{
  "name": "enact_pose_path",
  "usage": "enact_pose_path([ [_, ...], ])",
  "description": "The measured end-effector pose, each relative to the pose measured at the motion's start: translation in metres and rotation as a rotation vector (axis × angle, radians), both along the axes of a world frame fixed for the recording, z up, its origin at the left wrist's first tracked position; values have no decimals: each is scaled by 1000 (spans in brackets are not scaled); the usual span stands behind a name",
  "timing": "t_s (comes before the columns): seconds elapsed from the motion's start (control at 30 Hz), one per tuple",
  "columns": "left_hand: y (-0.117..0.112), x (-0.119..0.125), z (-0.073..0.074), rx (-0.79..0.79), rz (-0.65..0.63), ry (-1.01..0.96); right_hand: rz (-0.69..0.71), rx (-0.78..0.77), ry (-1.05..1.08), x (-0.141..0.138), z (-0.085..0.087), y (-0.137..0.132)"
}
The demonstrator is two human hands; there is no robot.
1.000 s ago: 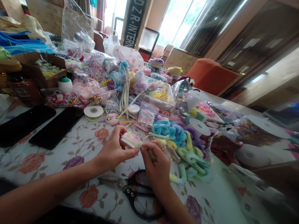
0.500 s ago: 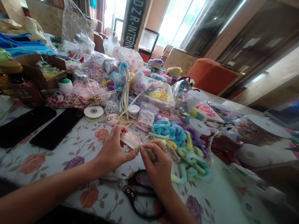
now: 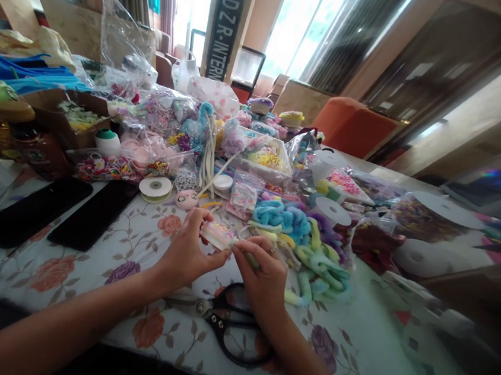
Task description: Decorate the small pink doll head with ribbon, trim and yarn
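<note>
My left hand [image 3: 187, 252] is closed around a small round pastel piece [image 3: 219, 235], pink and cream, held a little above the floral tablecloth [image 3: 137, 241]. My right hand [image 3: 263, 275] pinches a pale green fuzzy stem [image 3: 251, 261] right against that piece; a ring shows on one finger. Both hands meet at the middle of the table. Black scissors [image 3: 231, 323] lie flat just under my right wrist. A heap of fuzzy pipe cleaners [image 3: 303, 241], blue, purple, green and yellow, lies just right of my hands.
Two black phones [image 3: 60, 209] lie at the left. Behind my hands sit a ribbon spool [image 3: 155, 188], bags of beads and trinkets, a white tray [image 3: 265, 156] and a cardboard box [image 3: 68, 110]. White spools [image 3: 447, 209] stand at the right, an orange chair [image 3: 355, 127] beyond.
Almost nothing moved. My hands stay together on the small piece, shifted a touch up and left, and my right fingers have worked slightly along the green stem.
</note>
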State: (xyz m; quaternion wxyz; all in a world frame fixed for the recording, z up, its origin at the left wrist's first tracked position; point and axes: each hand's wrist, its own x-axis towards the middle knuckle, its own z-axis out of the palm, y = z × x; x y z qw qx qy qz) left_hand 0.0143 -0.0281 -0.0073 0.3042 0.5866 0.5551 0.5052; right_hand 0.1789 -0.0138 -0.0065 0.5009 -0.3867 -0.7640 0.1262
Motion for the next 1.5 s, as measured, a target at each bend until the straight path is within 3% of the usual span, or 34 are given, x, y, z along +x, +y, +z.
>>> enact_pose_path([
  [0.1,4,-1,-3,-48,-58,-111,-11,41,-7,0,2,-1],
  [0.23,12,-3,-4,-128,-182,-485,-61,90,-7,-1,8,-4],
  [0.53,14,-11,9,-305,-352,-984,-131,2,3,1,13,-11],
  [0.9,13,-9,9,-362,-538,-994,-57,131,-93,-5,11,-17],
  [1.17,11,-6,9,-373,-472,-900,11,169,-96,-9,11,-21],
  [1.27,10,-7,9,-386,-475,-930,40,74,-34,-10,13,-23],
  [1.4,11,-9,8,-400,-470,-977,64,-220,107,-9,19,-25],
  [1.5,12,-10,6,-406,-487,-993,47,-355,172,-7,23,-23],
])
